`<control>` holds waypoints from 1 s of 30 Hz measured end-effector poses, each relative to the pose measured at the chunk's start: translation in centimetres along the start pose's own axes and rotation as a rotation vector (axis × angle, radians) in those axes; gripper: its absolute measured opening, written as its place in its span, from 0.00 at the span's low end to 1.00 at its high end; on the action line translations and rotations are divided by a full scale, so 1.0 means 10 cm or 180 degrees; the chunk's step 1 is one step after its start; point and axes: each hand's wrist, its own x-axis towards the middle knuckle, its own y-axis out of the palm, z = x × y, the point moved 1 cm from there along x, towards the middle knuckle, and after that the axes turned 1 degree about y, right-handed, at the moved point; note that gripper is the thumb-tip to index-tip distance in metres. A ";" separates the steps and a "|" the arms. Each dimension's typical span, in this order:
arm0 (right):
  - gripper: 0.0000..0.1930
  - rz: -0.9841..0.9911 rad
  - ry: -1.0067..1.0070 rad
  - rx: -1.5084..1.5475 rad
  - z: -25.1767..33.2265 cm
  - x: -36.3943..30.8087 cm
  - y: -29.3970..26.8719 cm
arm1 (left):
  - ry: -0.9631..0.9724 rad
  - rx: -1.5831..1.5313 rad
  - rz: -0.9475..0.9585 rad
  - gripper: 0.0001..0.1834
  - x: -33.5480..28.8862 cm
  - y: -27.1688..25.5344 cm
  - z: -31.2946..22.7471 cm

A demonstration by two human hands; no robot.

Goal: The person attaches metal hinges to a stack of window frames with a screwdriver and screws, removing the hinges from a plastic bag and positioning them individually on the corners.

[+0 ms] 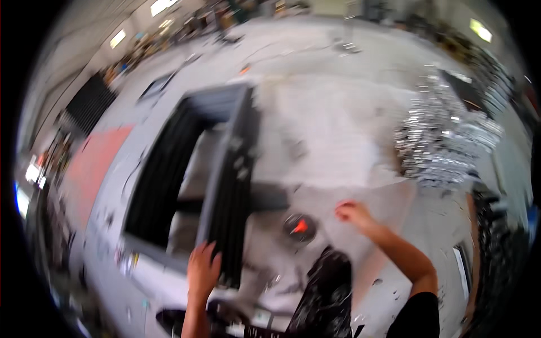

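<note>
On the floor (282, 34), the stack of dark frames (221, 163) lay at left; an uneven push could make its layers slip. The round dark container (289, 226) stood near, right of it. The left hand (203, 270) looked open, fingers spread at the stack's near corner; the right hand (354, 214) hung with curled fingers, holding something or not, I could not tell. Inside the container was an orange piece (301, 226)

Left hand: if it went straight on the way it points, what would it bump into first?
The left hand would probably meet the long grey rail atop the dark frame stack first; blur and unclear depth hide whether they touch now.
</note>
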 end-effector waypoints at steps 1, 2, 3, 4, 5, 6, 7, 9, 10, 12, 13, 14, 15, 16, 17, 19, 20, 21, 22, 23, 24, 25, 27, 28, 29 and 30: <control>0.06 0.0007 -0.0092 -0.0231 0.13 -0.11 0.14 | 0.0219 -0.0168 -0.0249 0.16 -0.01 -0.16 -0.02; 0.08 -0.0191 -0.0062 -0.0329 0.34 -0.34 0.28 | 0.0317 -0.0258 -0.0574 0.15 0.00 -0.27 -0.06; 0.09 -0.0205 -0.0122 -0.0393 0.49 -0.49 0.37 | 0.0232 -0.0357 -0.0638 0.15 0.03 -0.40 -0.05; 0.10 -0.0177 -0.0151 -0.0410 0.52 -0.62 0.53 | 0.0129 -0.0392 -0.0676 0.15 -0.05 -0.57 0.02; 0.11 0.0072 -0.0095 -0.0468 0.61 -0.78 0.77 | -0.0053 -0.0231 -0.0639 0.15 -0.17 -0.76 0.16; 0.12 0.0297 -0.0093 -0.0524 0.63 -0.85 1.03 | -0.0192 -0.0087 -0.0635 0.15 -0.34 -0.89 0.39; 0.13 0.0462 0.0013 -0.0707 0.62 -0.93 1.32 | -0.0395 -0.0015 -0.0571 0.15 -0.56 -0.97 0.64; 0.13 0.0913 0.0125 -0.1007 0.51 -1.03 1.80 | -0.0655 0.0087 -0.0325 0.17 -1.01 -1.06 1.00; 0.13 0.1162 0.0146 -0.1136 0.48 -1.08 2.05 | -0.0764 0.0159 -0.0220 0.17 -1.21 -1.18 1.10; 0.13 0.1524 0.0053 -0.1502 0.37 -0.98 2.35 | -0.0669 0.0133 -0.0135 0.20 -1.35 -1.11 1.25; 0.13 0.1702 0.0071 -0.1701 0.32 -0.96 2.53 | -0.0656 0.0114 -0.0087 0.21 -1.44 -1.10 1.29; 0.13 0.1862 0.0151 -0.1885 0.19 -0.91 2.65 | -0.0644 0.0074 0.0020 0.22 -1.49 -1.03 1.30; 0.14 0.2000 0.0134 -0.2010 0.01 -0.81 2.76 | -0.0628 0.0067 0.0075 0.23 -1.51 -0.99 1.31; 0.14 0.2165 0.0117 -0.2123 -0.24 -0.69 2.85 | -0.0684 -0.0047 0.0191 0.23 -1.53 -0.99 1.28; 0.14 0.2268 -0.0235 -0.2678 -0.48 -0.54 2.90 | -0.0727 -0.0183 0.0307 0.23 -1.52 -0.96 1.24; 0.13 0.2342 -0.0799 -0.3623 -0.98 -0.16 2.85 | -0.0665 -0.0429 0.0486 0.23 -1.46 -0.73 1.23; 0.12 0.2357 -0.0951 -0.3992 -1.29 -0.01 2.81 | -0.0717 -0.0639 0.0705 0.22 -1.44 -0.61 1.21; 0.12 0.2274 -0.0721 -0.4421 -1.63 0.12 2.74 | -0.0883 -0.0737 0.1105 0.22 -1.42 -0.46 1.18; 0.11 0.2196 -0.0508 -0.4824 -1.95 0.25 2.71 | -0.1046 -0.0801 0.1502 0.22 -1.42 -0.35 1.16; 0.12 0.2121 -0.0382 -0.4842 -2.26 0.34 2.69 | -0.0832 -0.0883 0.1509 0.22 -1.49 -0.20 1.17; 0.12 0.2097 -0.0328 -0.4832 -2.57 0.38 2.78 | -0.0673 -0.0759 0.1428 0.21 -1.79 0.08 1.36; 0.12 0.2006 -0.0196 -0.4868 -2.83 0.42 2.72 | -0.0817 -0.0897 0.1864 0.21 -1.73 0.15 1.29; 0.11 0.1669 -0.0059 -0.4651 -3.18 0.35 2.65 | -0.0845 -0.1084 0.2175 0.19 -1.76 0.34 1.25; 0.11 0.1514 0.0019 -0.4526 -3.34 0.26 2.65 | -0.0731 -0.1144 0.2044 0.18 -1.89 0.51 1.31; 0.10 0.1125 -0.0084 -0.4471 -3.42 0.21 2.65 | -0.0716 -0.1163 0.2041 0.17 -1.91 0.63 1.34; 0.10 0.0973 -0.0165 -0.4514 -3.49 0.20 2.65 | -0.0712 -0.1114 0.2010 0.17 -1.92 0.73 1.38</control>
